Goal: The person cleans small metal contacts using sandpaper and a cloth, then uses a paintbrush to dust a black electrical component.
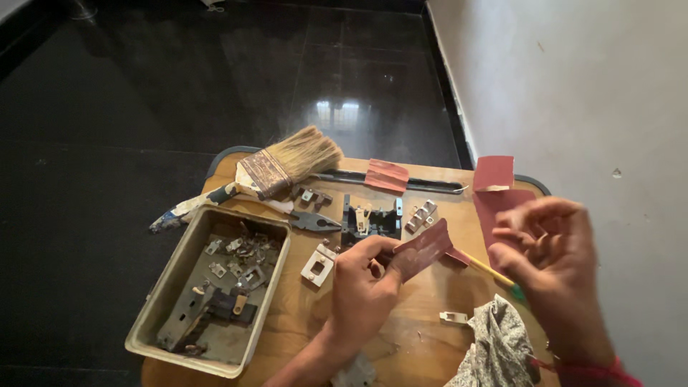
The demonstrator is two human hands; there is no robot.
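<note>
Left hand (362, 287) pinches a strip of reddish-brown sandpaper (423, 249) between thumb and fingers, abrasive side dull, slightly curled, held above the wooden table (408, 315) centre. Right hand (548, 251) hangs half-curled, fingers loose, holding nothing, over another sandpaper sheet (498, 201). Nearby: metal tray (172, 287) of parts, paintbrush (279, 168), pliers (312, 221), patterned cloth (498, 344).

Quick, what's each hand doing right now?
Left hand: closed on a piece of reddish sandpaper.
Right hand: fingers loosely curled, holding nothing visible.
</note>
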